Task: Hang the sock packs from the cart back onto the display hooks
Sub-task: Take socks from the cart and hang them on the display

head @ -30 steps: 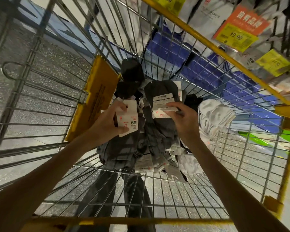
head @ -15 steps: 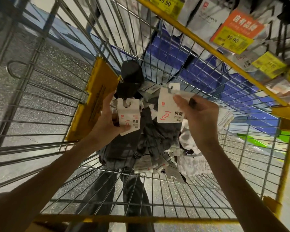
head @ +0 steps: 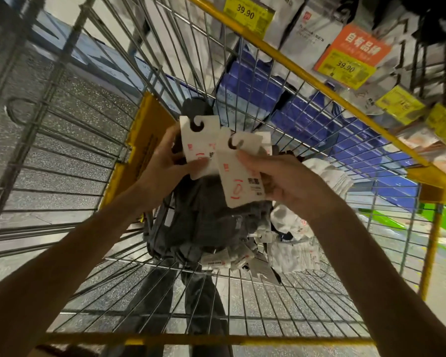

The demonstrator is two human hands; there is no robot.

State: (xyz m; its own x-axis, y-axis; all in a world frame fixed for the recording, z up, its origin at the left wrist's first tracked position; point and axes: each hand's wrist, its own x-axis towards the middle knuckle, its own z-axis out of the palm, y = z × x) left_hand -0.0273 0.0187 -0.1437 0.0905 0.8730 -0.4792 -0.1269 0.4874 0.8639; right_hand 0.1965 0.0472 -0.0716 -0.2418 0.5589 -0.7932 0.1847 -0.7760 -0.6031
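Observation:
Both my hands are inside a wire cart [head: 289, 51] with yellow rails. My left hand [head: 162, 163] grips a sock pack by its white card header [head: 195, 140], hook cut-out upward. My right hand [head: 286, 184] pinches a second sock pack by its white header [head: 238, 173], which overlaps the first card's right edge. Dark grey socks [head: 206, 217] hang below the two cards. More packs, dark and white [head: 294, 251], lie heaped on the cart floor beneath them.
The display [head: 314, 27] rises beyond the cart's far rail at upper right, with hanging white packs, yellow 39.90 price tags [head: 246, 14] and an orange sign [head: 355, 47]. Blue boxes [head: 252, 91] sit on a lower shelf behind the wire. Speckled floor lies to the left.
Both hands have lifted their packs up from the pile and drawn them together; the right card now overlaps the left one, and the view has tilted up toward the display.

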